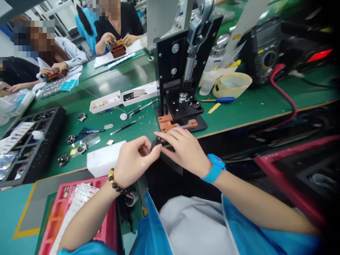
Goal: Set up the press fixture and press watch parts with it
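Note:
My left hand (pixel 135 157) is closed, with a small black part (pixel 156 142) pinched between thumb and fingers. From the other side my right hand (pixel 183 148) meets the same part with its thumb and fingertips; the fingers hide much of it, so its exact kind does not show. Just beyond both hands stands a black toggle press (pixel 183 95) with an orange fixture (pixel 176 123) at its base. To the left of my left hand lies a white foam block (pixel 103 159). Tweezers (pixel 123 127) rest on the green bench behind it.
Several round watch bodies (pixel 82 148) lie at the left, near a black compartment tray (pixel 32 141). White boxes (pixel 106 102) hold small parts. A tape roll (pixel 231 85), a blue-handled screwdriver (pixel 224 100) and a multimeter (pixel 267 49) are at the right. Co-workers sit across the bench.

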`<control>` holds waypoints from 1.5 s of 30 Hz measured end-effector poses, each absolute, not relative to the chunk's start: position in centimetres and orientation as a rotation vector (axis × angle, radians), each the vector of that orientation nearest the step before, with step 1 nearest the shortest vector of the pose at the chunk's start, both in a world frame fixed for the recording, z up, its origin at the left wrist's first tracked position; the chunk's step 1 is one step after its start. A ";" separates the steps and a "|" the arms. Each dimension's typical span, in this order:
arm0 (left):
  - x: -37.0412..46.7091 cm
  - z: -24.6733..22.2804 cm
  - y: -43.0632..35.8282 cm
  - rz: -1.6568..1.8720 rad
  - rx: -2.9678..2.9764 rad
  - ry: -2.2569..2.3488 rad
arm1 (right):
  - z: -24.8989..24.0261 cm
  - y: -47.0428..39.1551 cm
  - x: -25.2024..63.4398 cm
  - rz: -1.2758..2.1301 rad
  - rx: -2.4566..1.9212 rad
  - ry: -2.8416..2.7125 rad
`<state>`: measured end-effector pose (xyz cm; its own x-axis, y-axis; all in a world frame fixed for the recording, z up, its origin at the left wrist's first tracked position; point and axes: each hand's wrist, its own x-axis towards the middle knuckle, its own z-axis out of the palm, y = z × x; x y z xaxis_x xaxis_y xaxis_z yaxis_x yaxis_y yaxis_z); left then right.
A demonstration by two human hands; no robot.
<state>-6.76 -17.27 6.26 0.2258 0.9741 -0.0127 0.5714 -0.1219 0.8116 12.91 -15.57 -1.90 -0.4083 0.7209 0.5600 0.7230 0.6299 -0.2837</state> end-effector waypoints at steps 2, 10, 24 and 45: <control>-6.7 5.7 -18.0 0.732 1.854 1.438 | -2.0 -15.5 12.9 0.019 -1.120 -2.176; -9.0 4.7 -18.0 0.785 1.843 1.525 | -3.1 -15.6 13.3 0.087 -1.068 -2.027; -12.2 1.1 -14.2 0.541 2.206 2.089 | -3.9 -15.1 13.2 0.141 -1.031 -1.941; -6.3 -0.4 -14.9 0.922 1.911 1.183 | -5.4 -15.1 13.9 0.174 -0.921 -1.929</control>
